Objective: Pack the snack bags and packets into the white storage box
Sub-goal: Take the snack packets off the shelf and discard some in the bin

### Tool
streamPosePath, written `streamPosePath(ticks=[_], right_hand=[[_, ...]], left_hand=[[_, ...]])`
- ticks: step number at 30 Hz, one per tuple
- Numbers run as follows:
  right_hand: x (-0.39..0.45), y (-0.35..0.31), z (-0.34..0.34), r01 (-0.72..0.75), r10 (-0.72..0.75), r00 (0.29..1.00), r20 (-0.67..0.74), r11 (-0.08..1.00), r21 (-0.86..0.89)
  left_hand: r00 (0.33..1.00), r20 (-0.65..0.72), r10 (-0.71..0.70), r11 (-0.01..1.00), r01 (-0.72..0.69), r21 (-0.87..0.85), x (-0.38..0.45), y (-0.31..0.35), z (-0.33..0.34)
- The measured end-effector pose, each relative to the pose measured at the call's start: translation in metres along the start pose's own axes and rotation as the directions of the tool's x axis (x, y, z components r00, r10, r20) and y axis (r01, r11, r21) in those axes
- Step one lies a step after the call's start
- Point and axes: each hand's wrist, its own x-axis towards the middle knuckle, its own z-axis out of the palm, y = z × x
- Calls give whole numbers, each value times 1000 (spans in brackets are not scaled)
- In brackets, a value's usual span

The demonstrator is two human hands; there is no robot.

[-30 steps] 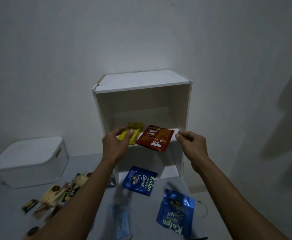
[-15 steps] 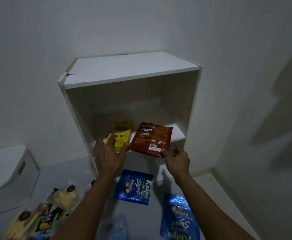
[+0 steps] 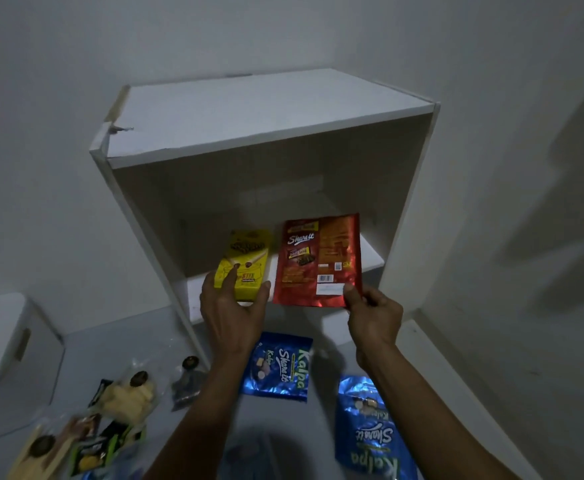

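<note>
Two packets on shelf (image 3: pixel 370 261): left hand (image 3: pixel 231 313) half-open gripping yellow box (image 3: pixel 245 265), right hand (image 3: pixel 373 317) pinching red packet (image 3: pixel 318 261); both lengthwise front-to-back.

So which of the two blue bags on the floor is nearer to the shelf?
The blue bag under the left hand; the other blue bag lies closer to the person, right.

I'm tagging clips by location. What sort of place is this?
Probably a plain room at home: bare white walls, a small white open cabinet in the corner, and a white lidded storage box on the pale floor.
</note>
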Motion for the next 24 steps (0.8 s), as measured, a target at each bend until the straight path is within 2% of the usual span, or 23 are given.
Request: streamPosePath(ticks=[7, 12, 15, 20, 24], right_hand=[[-28, -19, -66, 258, -258, 966, 11, 966, 11], [-47, -8, -158, 352, -352, 935, -43, 936, 11], [-57, 9, -231, 375, -373, 922, -107, 927, 1], [-69, 64, -360, 279, -288, 926, -246, 958, -69], [-88, 117, -449, 145, -174, 909, -378, 984, -104]], left_hand=[[995, -89, 36, 995, -44, -94, -37, 25, -19], [990, -135, 51, 985, -72, -155, -105, 58, -27], [983, -136, 124, 975, -146, -167, -165, 77, -20], [994, 9, 110, 970, -106, -218, -284, 108, 13], [968, 228, 103, 967, -44, -252, -369, 124, 46]])
